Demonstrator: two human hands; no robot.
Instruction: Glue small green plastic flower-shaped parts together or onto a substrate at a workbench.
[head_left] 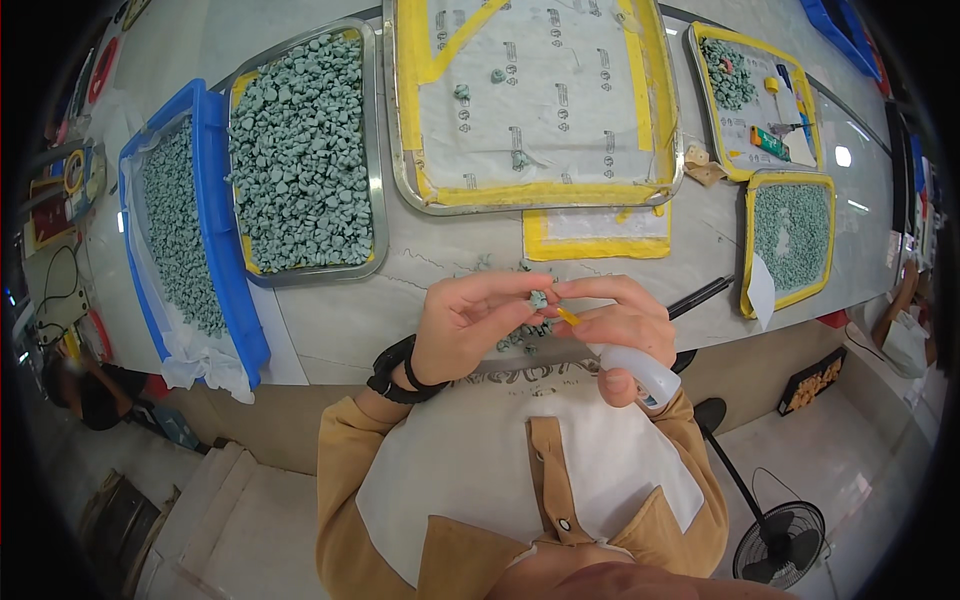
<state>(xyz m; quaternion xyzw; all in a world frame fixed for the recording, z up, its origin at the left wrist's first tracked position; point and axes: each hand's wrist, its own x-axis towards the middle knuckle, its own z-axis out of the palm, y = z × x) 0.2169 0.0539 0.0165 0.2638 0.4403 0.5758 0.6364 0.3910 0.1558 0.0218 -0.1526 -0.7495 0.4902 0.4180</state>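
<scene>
Between the fingertips of my left hand (468, 325) is a small grey-green stone-like piece (538, 299), held in a pinch above the near edge of the table. My right hand (628, 325) is closed around a white squeeze bottle (652, 376). A yellow tip (567, 315) sticks out by the right fingers, close beside the piece. My right index fingertip is also near the piece; whether it touches, I cannot tell. Loose green pieces (515, 340) lie on the table under and behind my hands, partly hidden by them.
A metal tray (378, 200) heaped with green pieces and a blue crate (215, 220) stand at left. Ahead lies a large paper-lined tray (560, 195) with a few pieces. Two yellow-edged trays (748, 240) (700, 60) are at right. A fan (780, 545) stands on the floor.
</scene>
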